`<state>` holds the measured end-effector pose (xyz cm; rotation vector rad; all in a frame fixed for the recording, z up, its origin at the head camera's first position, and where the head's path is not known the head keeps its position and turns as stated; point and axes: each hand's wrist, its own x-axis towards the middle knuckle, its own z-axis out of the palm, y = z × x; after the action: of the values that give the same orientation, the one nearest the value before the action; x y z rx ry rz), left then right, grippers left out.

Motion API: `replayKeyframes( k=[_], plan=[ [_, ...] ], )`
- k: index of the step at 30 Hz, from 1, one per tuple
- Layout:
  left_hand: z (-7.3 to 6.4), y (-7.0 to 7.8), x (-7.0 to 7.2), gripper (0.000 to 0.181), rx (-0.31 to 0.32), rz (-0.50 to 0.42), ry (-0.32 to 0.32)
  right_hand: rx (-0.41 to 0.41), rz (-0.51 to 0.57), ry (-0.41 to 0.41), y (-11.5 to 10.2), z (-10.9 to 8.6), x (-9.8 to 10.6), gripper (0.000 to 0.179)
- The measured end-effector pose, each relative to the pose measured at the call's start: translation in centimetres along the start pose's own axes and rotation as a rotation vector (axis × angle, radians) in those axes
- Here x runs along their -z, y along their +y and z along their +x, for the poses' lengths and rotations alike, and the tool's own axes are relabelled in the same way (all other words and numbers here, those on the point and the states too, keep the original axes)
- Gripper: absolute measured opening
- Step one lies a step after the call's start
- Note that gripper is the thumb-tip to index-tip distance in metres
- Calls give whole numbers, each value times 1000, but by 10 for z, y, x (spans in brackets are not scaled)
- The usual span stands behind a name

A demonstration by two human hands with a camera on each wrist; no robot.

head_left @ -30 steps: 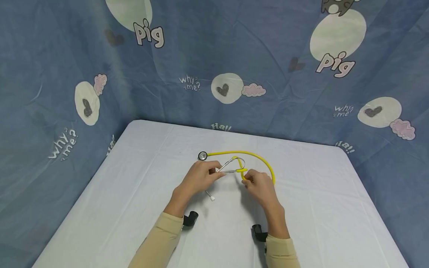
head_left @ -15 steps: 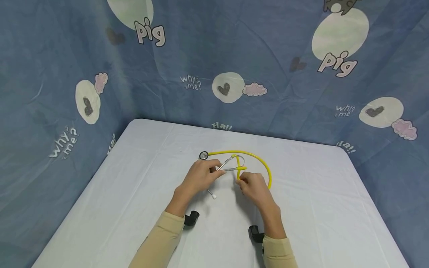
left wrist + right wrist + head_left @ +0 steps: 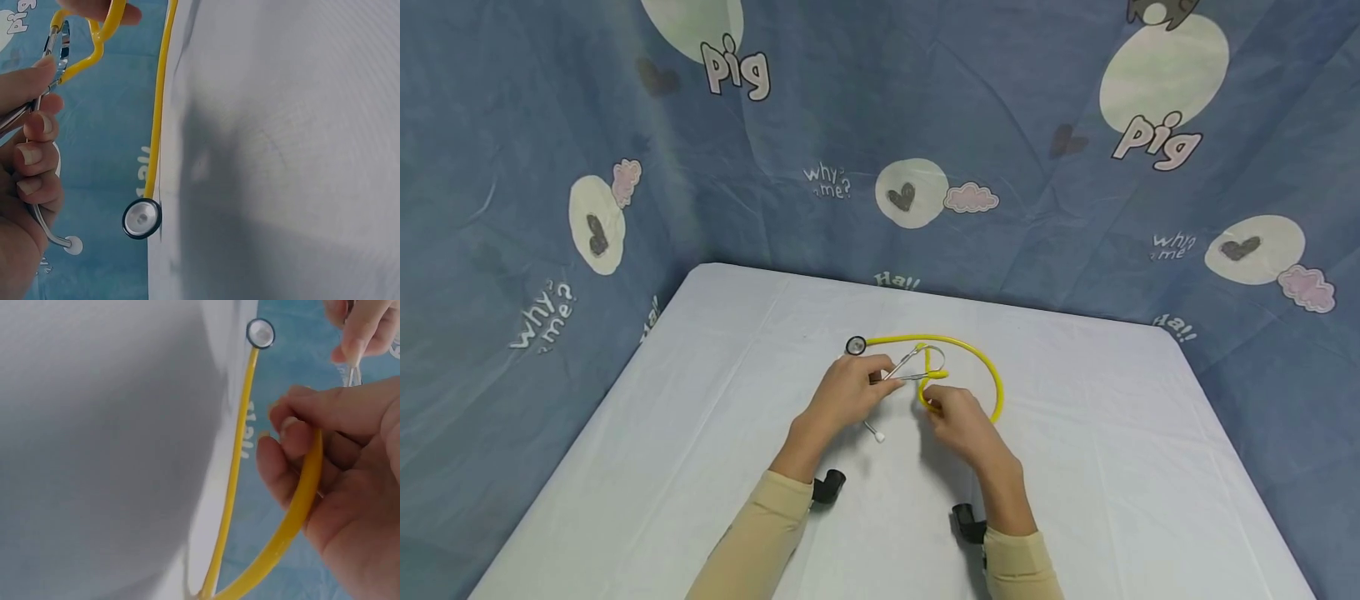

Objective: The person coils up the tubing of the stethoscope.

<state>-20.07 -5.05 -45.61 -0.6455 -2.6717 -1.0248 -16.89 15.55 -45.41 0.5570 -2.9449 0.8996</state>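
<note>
A stethoscope with yellow tubing [image 3: 987, 360] and metal ear tubes [image 3: 912, 358] is between both hands. My left hand [image 3: 848, 390] grips the crossed metal ear tubes; in the left wrist view its fingers [image 3: 39, 156] curl round them. A white eartip [image 3: 73, 245] sticks out below that hand. My right hand [image 3: 964, 423] pinches the yellow tubing close to the fork, and in the right wrist view the tube [image 3: 294, 519] runs through its curled fingers [image 3: 297, 437]. The round chest piece [image 3: 856, 345] lies on the table beyond my left hand.
A white cloth covers the table [image 3: 1120, 450]. Behind and at the sides hangs a blue printed curtain [image 3: 790, 225]. Black wrist-worn camera mounts [image 3: 830, 487] stick out inward from both forearms.
My right hand has moved left and slightly down with the tubing, bending it into a tighter curve near the fork. My left hand stays nearly in place, still holding the ear tubes.
</note>
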Motion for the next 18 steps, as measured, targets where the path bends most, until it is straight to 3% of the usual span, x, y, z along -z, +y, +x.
replayKeyframes(
  k=[13,18],
  plan=[
    [2,0,-6,13,-34,24,-23,75,-9,-23,-16,-1,4,35],
    [1,0,-9,13,-41,39,-48,101,-4,-18,-21,-2,3,35]
  ],
)
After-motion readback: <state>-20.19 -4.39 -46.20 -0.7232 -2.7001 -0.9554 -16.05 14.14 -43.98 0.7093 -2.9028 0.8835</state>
